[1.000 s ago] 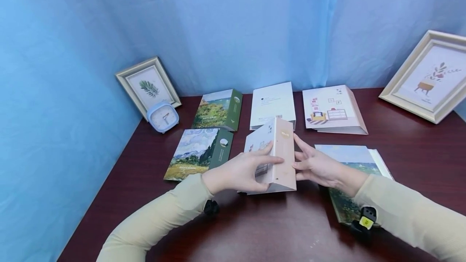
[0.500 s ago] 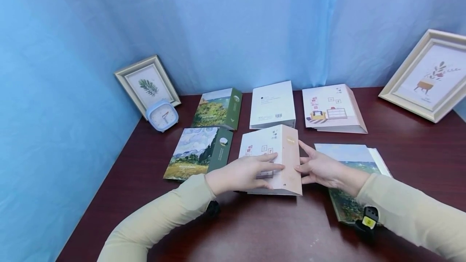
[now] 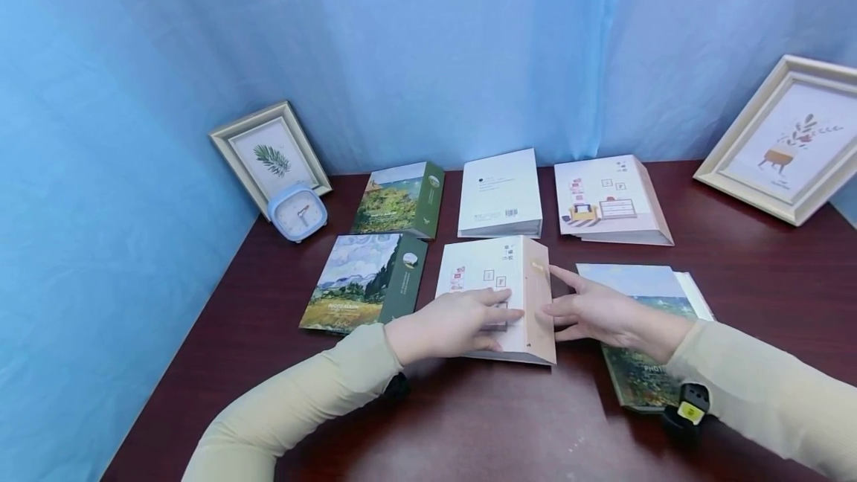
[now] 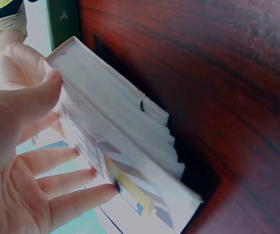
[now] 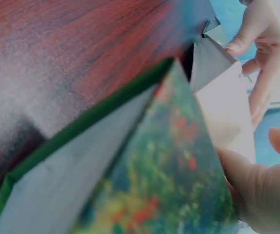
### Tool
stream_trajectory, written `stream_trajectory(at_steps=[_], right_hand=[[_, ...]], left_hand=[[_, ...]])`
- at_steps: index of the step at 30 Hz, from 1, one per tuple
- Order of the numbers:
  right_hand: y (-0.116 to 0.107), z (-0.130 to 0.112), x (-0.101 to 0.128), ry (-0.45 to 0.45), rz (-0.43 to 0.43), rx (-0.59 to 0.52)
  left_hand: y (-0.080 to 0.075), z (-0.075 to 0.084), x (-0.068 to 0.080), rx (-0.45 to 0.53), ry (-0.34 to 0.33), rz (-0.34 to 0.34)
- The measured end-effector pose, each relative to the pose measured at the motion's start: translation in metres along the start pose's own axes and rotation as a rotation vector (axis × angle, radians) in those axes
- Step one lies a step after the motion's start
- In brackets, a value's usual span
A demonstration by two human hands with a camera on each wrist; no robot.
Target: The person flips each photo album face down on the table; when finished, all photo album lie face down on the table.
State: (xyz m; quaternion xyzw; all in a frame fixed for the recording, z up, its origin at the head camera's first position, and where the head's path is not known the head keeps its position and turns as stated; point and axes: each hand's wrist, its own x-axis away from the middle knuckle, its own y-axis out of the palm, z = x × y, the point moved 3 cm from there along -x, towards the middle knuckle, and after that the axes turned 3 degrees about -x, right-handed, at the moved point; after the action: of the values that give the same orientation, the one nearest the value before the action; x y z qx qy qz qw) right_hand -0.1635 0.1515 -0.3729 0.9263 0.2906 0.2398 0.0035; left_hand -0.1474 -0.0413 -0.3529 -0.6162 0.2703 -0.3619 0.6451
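The pale album with furniture drawings (image 3: 492, 296) is lying nearly flat near the middle of the dark wooden table (image 3: 469, 422), its cover up and its tan spine turned to the right. It is pressed down by the left hand (image 3: 451, 322), whose straight fingers rest on the cover, while the right hand (image 3: 592, 311) is held with relaxed, extended fingers against the spine; neither hand is wrapped round it. In the left wrist view its far edge appears slightly raised off the wood, so the laying down is judged almost finished, not fully settled. 6 albums are laid out in 2 rows: 3 along the back edge and 3 nearer the front, the front right one being a landscape album (image 3: 643, 341) partly covered by the right forearm. Squaring the pale album with its row seems all that is left.
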Motion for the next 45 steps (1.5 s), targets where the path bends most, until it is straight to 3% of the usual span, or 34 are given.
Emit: stream_trajectory(at_steps=[7,21,33,38,45], right_hand=[[-0.005,-0.002,0.005,0.028,0.004,0.023],[-0.020,-0.017,0.020,-0.031,0.018,0.098],[-0.057,-0.006,0.038,-0.044,0.098,0.144],[-0.078,0.003,0.051,-0.036,0.147,0.236],[-0.095,0.013,0.064,-0.011,0.240,0.425]], left_hand=[[0.003,0.000,0.001,0.005,-0.009,-0.006],[0.001,-0.006,-0.004,0.083,-0.053,0.024],[0.002,-0.003,-0.021,0.189,-0.089,0.061],[0.000,0.001,-0.034,0.230,-0.068,0.076],[-0.005,0.017,-0.049,0.299,-0.019,0.031]])
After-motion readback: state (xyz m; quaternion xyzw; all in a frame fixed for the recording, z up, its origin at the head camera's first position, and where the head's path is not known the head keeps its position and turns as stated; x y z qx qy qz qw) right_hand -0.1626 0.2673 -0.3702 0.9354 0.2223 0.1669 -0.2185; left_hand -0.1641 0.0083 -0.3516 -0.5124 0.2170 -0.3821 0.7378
